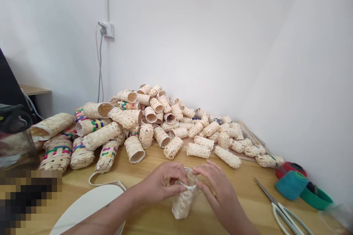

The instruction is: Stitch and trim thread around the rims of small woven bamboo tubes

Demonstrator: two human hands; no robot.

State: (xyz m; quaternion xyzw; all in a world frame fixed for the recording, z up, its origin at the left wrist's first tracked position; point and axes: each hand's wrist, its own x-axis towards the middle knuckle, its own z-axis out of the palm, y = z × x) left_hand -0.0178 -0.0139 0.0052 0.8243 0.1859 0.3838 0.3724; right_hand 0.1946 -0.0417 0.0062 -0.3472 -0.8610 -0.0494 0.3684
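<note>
A small pale woven basket (182, 204), shaped like a tube, stands tilted on the wooden table in front of me. Its open mouth has a white wrapped rim. My left hand (165, 180) pinches the rim's left side between thumb and fingers, with fingertips over the opening. On the other side, the thumb and forefinger of my right hand (219, 191) hold around the rim, spaced apart. Something clear shows near the mouth, too blurred to name.
Many similar baskets (135, 149) are heaped along the wall, some with coloured strips. Scissors (278, 205) lie at right beside a blue roll (291, 185) and a green ring (317, 196). A pale round board (85, 211) lies under my left forearm. Cables hang from a wall socket (109, 30).
</note>
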